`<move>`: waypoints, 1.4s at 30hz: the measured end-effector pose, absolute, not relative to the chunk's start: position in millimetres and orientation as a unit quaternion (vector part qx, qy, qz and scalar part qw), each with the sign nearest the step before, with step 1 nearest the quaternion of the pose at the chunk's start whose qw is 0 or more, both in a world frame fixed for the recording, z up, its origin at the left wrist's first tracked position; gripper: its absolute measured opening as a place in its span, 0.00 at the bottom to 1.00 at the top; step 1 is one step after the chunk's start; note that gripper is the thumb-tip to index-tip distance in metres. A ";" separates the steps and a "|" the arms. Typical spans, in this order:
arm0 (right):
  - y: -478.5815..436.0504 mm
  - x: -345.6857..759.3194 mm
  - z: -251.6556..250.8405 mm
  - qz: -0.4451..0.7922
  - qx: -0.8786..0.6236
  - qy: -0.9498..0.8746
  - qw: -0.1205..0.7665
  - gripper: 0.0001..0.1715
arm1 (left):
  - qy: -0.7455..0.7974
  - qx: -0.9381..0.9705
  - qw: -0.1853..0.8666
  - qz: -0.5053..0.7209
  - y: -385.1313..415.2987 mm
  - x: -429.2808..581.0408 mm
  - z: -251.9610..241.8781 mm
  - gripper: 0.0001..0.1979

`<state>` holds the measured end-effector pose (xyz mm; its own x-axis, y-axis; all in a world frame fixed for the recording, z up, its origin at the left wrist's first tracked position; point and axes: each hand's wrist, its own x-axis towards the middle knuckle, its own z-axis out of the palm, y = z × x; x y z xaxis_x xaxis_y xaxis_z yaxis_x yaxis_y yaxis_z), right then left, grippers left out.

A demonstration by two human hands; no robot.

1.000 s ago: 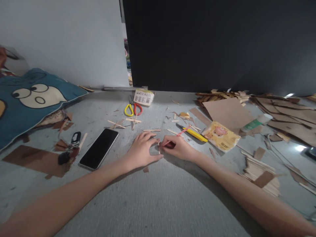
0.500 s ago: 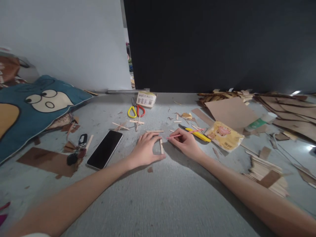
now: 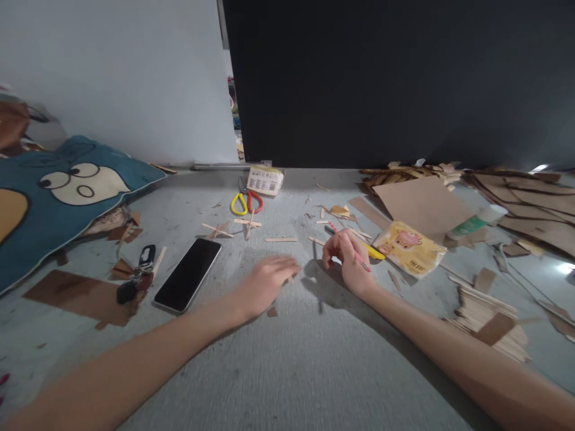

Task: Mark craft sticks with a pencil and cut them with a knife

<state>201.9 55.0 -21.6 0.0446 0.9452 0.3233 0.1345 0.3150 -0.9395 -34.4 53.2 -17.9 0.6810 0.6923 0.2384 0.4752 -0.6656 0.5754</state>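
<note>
**Pink pencil held in the right hand, left hand spread low over the floor**

The pink pencil (image 3: 358, 257) is pinched between the thumb and curled fingers of the right hand (image 3: 348, 258), right of centre on the grey floor (image 3: 314, 359). Its shaft is slanted from far left to near right across the fingers. The left hand (image 3: 265, 281) is held open and palm down just left of the right hand, with the fingers stretched out. It is blurred, and nothing is seen gripped in it. A pale bit of wooden stick (image 3: 291, 279) is seen at its fingertips; whether it is touched cannot be told.

A black phone (image 3: 188, 274) lies left of the left hand, with a bunch of keys (image 3: 135, 281) further left. A yellow cutter (image 3: 372, 252) and a yellow packet (image 3: 406, 246) lie just right of the right hand. Scissors (image 3: 246, 201) with yellow and red handles are placed farther off, near the wall. A stack of wooden sticks (image 3: 483, 311) is seen at the near right, and a blue cushion (image 3: 67, 191) at the far left.
</note>
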 end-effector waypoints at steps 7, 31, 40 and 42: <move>54.5 202.0 -21.6 0.401 -0.455 -0.583 0.540 0.30 | 0.364 0.865 0.293 0.184 57.0 -34.6 -18.0 0.48; 36.6 205.3 -28.1 0.383 -0.437 -0.666 0.468 0.21 | 0.379 0.862 0.291 0.168 60.4 -35.9 -5.1 0.28; 38.5 205.5 -14.0 0.406 -0.405 -0.743 0.344 0.11 | 0.394 0.869 0.252 0.164 55.0 -33.0 -7.4 0.28; 40.5 206.3 -11.9 0.425 -0.399 -0.744 0.325 0.10 | 0.397 0.867 0.256 0.157 55.3 -33.1 -7.1 0.27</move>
<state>206.3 40.5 -11.9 -0.4694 0.8710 0.1453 0.3182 0.3203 -0.8923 -33.1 55.3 -7.1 0.6350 0.7695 0.0680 0.6087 -0.5526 0.5693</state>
